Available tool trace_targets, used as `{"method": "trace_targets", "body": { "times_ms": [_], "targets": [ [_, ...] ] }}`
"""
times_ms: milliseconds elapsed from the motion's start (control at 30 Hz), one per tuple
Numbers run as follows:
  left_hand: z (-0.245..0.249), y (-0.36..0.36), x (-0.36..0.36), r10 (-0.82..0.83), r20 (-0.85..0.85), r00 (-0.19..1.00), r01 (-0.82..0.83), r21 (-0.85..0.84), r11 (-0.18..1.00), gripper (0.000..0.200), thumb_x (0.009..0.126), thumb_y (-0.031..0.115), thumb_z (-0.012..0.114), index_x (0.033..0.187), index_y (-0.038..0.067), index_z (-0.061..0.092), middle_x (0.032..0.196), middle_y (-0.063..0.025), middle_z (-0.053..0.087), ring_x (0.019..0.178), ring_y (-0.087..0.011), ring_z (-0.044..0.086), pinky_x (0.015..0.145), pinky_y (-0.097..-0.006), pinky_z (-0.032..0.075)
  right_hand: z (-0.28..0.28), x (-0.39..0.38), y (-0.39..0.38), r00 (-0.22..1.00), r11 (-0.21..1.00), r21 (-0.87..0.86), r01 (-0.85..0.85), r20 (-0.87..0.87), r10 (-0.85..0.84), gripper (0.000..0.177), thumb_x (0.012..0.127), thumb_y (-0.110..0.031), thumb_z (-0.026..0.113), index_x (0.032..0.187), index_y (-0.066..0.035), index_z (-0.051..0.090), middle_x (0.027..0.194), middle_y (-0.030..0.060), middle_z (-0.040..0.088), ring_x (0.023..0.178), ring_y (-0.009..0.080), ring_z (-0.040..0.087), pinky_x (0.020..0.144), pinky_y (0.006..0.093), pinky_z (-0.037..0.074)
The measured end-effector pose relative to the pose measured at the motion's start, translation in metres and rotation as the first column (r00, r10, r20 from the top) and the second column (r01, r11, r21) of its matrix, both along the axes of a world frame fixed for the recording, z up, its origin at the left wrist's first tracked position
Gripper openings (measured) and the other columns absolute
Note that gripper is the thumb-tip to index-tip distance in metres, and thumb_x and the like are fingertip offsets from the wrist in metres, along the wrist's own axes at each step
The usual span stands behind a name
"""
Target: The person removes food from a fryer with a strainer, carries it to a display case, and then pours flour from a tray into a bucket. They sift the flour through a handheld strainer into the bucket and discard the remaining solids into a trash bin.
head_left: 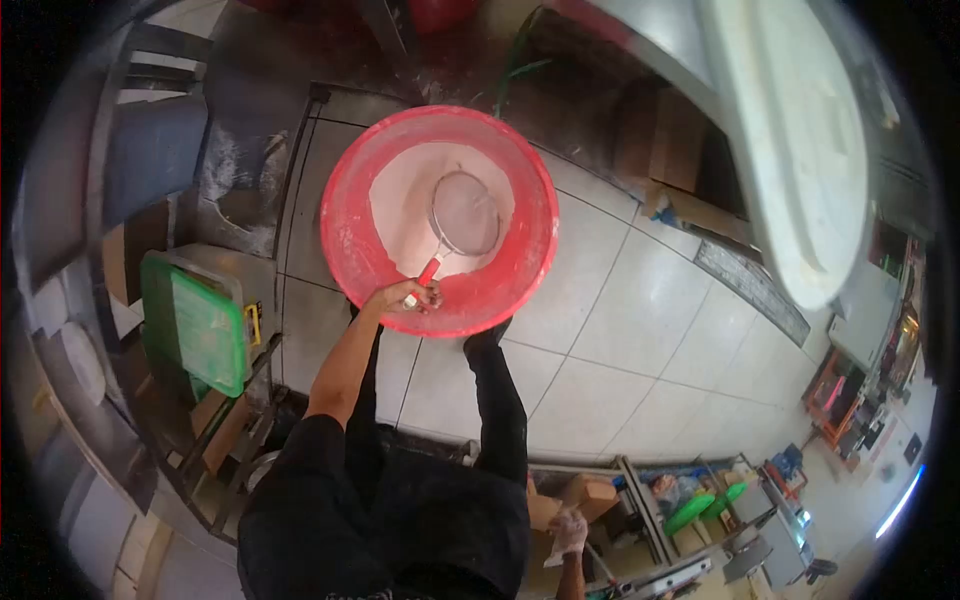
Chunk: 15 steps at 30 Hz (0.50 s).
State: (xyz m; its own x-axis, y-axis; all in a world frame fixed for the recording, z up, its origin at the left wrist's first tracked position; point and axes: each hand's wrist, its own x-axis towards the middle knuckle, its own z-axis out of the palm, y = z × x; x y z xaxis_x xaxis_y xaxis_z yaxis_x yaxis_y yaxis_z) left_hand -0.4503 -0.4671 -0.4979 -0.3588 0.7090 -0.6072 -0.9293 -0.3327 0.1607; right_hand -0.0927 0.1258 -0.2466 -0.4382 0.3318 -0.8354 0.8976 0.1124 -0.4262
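Observation:
My left hand (412, 294) is closed around the red and white handle of a round mesh sieve (466, 213). The sieve is over a large red tub (540, 215), above a pale, flour-like powder (395, 200) in its bottom. Down at the lower right, my right hand (569, 530) is dusted with white and is beside a cardboard box (598, 497). Its fingers are too small and blurred to show whether they grip anything.
The tub stands on a tiled floor (620, 300) in front of my legs. To the left is a container with a green lid (210, 330) on a rack. A long white object (800, 150) hangs close at the upper right. Shelves with green lids (690, 512) are at lower right.

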Motion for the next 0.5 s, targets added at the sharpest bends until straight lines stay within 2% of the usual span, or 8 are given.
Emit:
{"method": "trace_targets", "body": {
  "times_ms": [33,200,233,267,300,333,367,500],
  "targets": [
    [-0.021,0.003,0.000,0.008,0.008,1.000,-0.008,-0.007,1.000,0.013,0.067,0.005,0.050,0.077,0.010,0.045,0.084,-0.0014,0.052,0.080,-0.0123,0.051,0.068,-0.0264,0.041,0.026,-0.060,-0.052,0.966,0.994,0.025,0.110,0.234,-0.113,0.013,0.080,-0.013,0.052,0.090,-0.005,0.049,0.067,0.0088,0.054,0.051,0.0206,0.053,0.043,0.0312,0.044],
    [-0.170,0.016,0.037,0.272,0.067,0.960,-0.248,-0.246,0.937,0.026,0.074,0.024,0.060,0.090,0.006,0.050,0.087,-0.0029,0.057,0.076,-0.0138,0.053,0.063,-0.0312,0.044,-0.011,-0.052,-0.076,0.903,0.996,0.085,0.026,0.425,-0.060,0.017,0.083,-0.017,0.052,0.093,-0.004,0.054,0.072,0.0075,0.058,0.054,0.0183,0.056,0.048,0.0277,0.046],
    [-0.222,0.020,0.051,0.001,-0.034,0.999,-0.026,-0.719,0.695,0.033,0.075,0.031,0.060,0.092,0.005,0.050,0.083,-0.0059,0.058,0.073,-0.0180,0.055,0.063,-0.0342,0.045,-0.015,-0.048,-0.077,0.900,0.995,0.101,0.017,0.432,-0.060,0.017,0.083,-0.017,0.052,0.093,-0.004,0.054,0.072,0.0075,0.058,0.054,0.0183,0.056,0.048,0.0277,0.046],
    [-0.252,0.026,0.057,-0.284,0.020,0.959,0.078,-0.978,0.194,0.040,0.075,0.037,0.060,0.094,0.004,0.049,0.078,-0.0090,0.059,0.071,-0.0222,0.057,0.063,-0.0371,0.046,-0.027,-0.038,-0.073,0.917,0.943,0.064,-0.326,0.263,0.299,0.017,0.083,-0.018,0.052,0.092,-0.005,0.055,0.071,0.0067,0.058,0.058,0.0180,0.056,0.053,0.0276,0.046],
    [-0.249,0.031,0.053,-0.273,0.016,0.962,0.075,-0.975,0.210,0.040,0.075,0.037,0.060,0.094,0.004,0.049,0.078,-0.0090,0.059,0.071,-0.0222,0.057,0.063,-0.0371,0.046,-0.032,-0.032,-0.072,0.774,0.769,0.087,-0.634,0.086,0.628,0.017,0.083,-0.020,0.053,0.091,-0.005,0.056,0.071,0.0058,0.058,0.063,0.0177,0.057,0.057,0.0274,0.046],
    [-0.232,0.030,0.042,-0.306,-0.027,0.951,-0.011,-0.998,0.055,0.042,0.075,0.039,0.059,0.094,0.004,0.049,0.076,-0.0126,0.059,0.070,-0.0273,0.058,0.064,-0.0399,0.046,-0.018,-0.062,-0.094,0.664,0.683,0.107,-0.723,0.383,0.642,0.014,0.073,-0.011,0.054,0.086,-0.010,0.058,0.081,0.0057,0.058,0.076,0.0193,0.056,0.068,0.0298,0.046],
    [-0.216,0.028,0.028,-0.344,-0.064,0.937,-0.106,-0.989,-0.106,0.044,0.076,0.041,0.059,0.095,0.003,0.049,0.074,-0.0161,0.059,0.070,-0.0324,0.058,0.065,-0.0427,0.046,-0.014,-0.075,-0.098,0.658,0.670,0.121,-0.732,0.381,0.650,0.014,0.073,-0.011,0.054,0.086,-0.010,0.058,0.081,0.0057,0.058,0.076,0.0193,0.056,0.068,0.0298,0.046],
    [-0.212,0.041,0.018,-0.371,-0.023,0.928,-0.027,-1.000,-0.006,0.044,0.080,0.044,0.051,0.100,0.004,0.047,0.081,-0.0205,0.060,0.080,-0.0375,0.058,0.070,-0.0449,0.045,-0.013,-0.088,-0.080,0.665,0.697,0.036,-0.717,0.339,0.666,0.020,0.078,-0.013,0.051,0.096,-0.005,0.055,0.091,0.0094,0.059,0.080,0.0239,0.058,0.074,0.0321,0.046]
  ]
}}
